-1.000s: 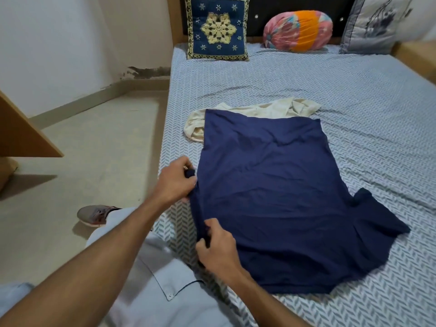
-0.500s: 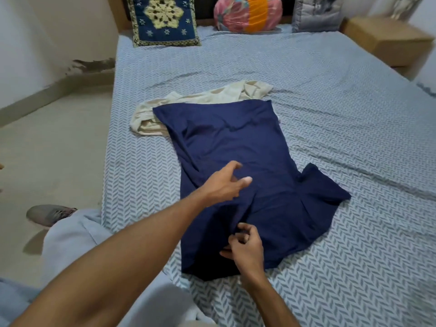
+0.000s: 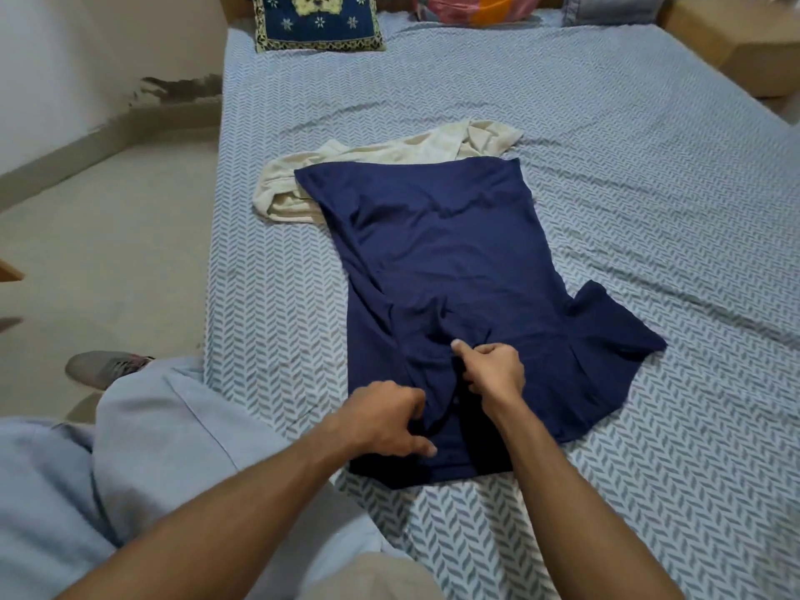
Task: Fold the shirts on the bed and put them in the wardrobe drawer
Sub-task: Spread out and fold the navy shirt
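Note:
A navy blue shirt (image 3: 437, 262) lies spread on the bed (image 3: 649, 188), its left side folded in over the middle and one sleeve sticking out to the right. My left hand (image 3: 385, 420) grips a bunched fold of the navy cloth near the shirt's near end. Just right of it, my right hand (image 3: 491, 368) pinches the same cloth with curled fingers, the index finger pointing left. A cream shirt (image 3: 389, 160) lies crumpled at the far end, partly under the navy one.
A blue patterned cushion (image 3: 316, 19), a pink and orange bolster (image 3: 476, 6) and a grey pillow (image 3: 606, 6) line the head of the bed. A wooden bedside cabinet (image 3: 736, 41) stands at the right. Floor and my shoe (image 3: 104, 368) are to the left.
The shirt's left side has been folded in over the middle. My left hand came down from above the cloth and now grips it; my right hand shifted up and still pinches it.

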